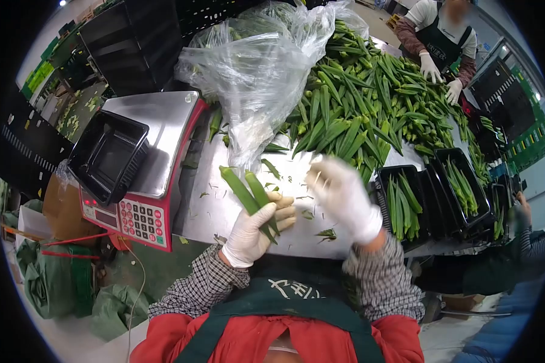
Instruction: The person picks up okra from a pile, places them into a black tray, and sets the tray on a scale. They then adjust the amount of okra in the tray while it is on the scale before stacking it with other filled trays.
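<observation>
My left hand (254,235), in a white glove, is closed around okra pods (239,190); two green pods stick up past the thumb. To its right, above the metal table (215,212), hovers my gloved right hand (345,196). Motion smears its fingers, and whether they hold anything does not show. Beyond both hands spreads a large okra heap (351,106). A crumpled clear plastic bag (254,85) lies against the heap's left side. Small okra scraps (271,169) dot the metal near my hands.
A red scale (142,221) at the left bears a tilted black tray (108,157). Black trays (429,209) with okra line the right edge. Across the heap, a co-worker's gloved hands (430,68) touch the pods. Another person's hand (522,199) shows far right.
</observation>
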Demonstrator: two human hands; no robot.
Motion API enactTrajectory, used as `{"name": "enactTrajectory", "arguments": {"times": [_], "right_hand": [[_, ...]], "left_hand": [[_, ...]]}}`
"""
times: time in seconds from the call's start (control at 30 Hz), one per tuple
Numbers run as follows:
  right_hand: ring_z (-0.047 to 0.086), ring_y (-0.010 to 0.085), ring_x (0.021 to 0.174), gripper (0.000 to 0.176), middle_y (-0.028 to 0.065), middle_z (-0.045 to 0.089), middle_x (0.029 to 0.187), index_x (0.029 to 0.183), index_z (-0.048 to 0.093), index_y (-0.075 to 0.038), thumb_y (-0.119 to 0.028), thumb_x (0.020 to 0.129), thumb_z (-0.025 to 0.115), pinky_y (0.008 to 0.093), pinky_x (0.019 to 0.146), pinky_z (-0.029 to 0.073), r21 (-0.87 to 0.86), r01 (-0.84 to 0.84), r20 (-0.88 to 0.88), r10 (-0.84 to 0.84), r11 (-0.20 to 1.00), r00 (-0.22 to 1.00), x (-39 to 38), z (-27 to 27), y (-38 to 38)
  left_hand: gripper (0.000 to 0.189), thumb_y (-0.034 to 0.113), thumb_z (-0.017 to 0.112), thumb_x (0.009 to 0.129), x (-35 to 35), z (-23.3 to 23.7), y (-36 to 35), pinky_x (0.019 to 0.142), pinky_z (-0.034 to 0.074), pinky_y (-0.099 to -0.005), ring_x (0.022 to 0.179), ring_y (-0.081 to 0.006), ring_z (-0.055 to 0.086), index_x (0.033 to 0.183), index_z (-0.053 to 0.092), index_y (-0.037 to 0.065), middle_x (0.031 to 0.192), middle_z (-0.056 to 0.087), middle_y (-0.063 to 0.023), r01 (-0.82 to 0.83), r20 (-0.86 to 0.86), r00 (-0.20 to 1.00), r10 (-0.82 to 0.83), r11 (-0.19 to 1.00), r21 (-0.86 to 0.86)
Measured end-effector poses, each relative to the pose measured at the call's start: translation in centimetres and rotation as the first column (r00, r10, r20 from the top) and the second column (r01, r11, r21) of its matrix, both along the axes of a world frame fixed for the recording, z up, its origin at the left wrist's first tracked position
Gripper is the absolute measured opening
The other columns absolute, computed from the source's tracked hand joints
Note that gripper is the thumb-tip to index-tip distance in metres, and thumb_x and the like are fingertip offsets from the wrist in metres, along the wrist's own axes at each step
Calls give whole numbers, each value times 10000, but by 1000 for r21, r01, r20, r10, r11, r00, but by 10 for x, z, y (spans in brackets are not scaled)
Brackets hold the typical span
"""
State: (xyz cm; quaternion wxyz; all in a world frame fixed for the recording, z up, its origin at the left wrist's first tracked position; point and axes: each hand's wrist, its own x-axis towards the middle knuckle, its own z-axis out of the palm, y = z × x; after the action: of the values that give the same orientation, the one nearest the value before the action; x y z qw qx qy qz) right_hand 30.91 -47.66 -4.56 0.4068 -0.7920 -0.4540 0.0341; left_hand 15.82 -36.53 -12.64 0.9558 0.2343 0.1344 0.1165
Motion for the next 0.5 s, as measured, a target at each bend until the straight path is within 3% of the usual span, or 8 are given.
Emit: {"name": "enactTrajectory", "arguments": {"times": [0.03,0.1,0.17,0.23,0.27,0.37,0.4,0.5], "right_hand": [[632,293,757,285,140,635,859,991,635,-20,-224,801,694,363,680,520,168,36,215,-73,985,974,29,-7,15],[619,309,856,475,165,593,950,1139,558,-9,-308,793,690,390,725,517,-39,276,459,-228,960,859,71,-8,40],[600,342,951,724,190,561,1082,1288,436,22,-430,778,679,411,787,504,-279,436,461,-279,855,842,94,-4,68],[611,313,971,780,186,568,1088,1287,403,28,-437,745,716,394,791,515,-384,492,452,-306,781,838,107,-13,90],[609,320,1007,757,198,559,1121,1285,383,39,-409,765,703,395,817,512,-524,476,423,-270,706,865,112,-13,96],[615,339,991,648,215,562,1125,1230,423,39,-357,784,678,406,828,509,-490,476,406,-291,730,866,126,-26,93],[618,363,974,520,239,573,1107,1161,466,41,-287,798,640,412,842,504,-477,453,367,-298,753,882,125,-20,86],[625,365,936,342,225,632,928,1032,572,23,-230,802,573,427,813,494,-156,399,222,-361,904,906,111,-19,47]], "left_hand": [[259,116,556,922,-1,-5,6,848,527,-417,965,-245,626,1164,519,33,1074,617,-125,16,8,1000,-16,1000,-2],[256,108,559,919,-3,-18,15,827,535,-409,931,-243,631,1160,523,31,1040,629,-128,46,29,999,-46,999,-1],[263,106,566,915,-6,-16,13,789,545,-399,883,-226,636,1163,527,28,999,642,-128,25,-6,1000,-25,999,21],[269,108,570,914,-7,-19,13,787,546,-401,890,-225,637,1168,529,29,998,643,-129,15,27,1000,-15,1000,8],[272,109,571,914,-7,-19,13,791,545,-403,893,-226,638,1170,528,30,1000,643,-131,17,32,999,-17,1000,15],[281,112,573,913,-6,-20,13,801,544,-409,900,-228,640,1178,526,29,1007,643,-136,33,45,998,-34,999,21],[284,112,573,914,-6,-20,14,804,542,-410,902,-229,642,1181,524,28,1011,643,-139,37,47,998,-38,999,19],[294,111,572,914,-7,-18,16,813,540,-413,905,-232,644,1189,518,21,1022,642,-147,43,55,998,-44,999,15]]}}
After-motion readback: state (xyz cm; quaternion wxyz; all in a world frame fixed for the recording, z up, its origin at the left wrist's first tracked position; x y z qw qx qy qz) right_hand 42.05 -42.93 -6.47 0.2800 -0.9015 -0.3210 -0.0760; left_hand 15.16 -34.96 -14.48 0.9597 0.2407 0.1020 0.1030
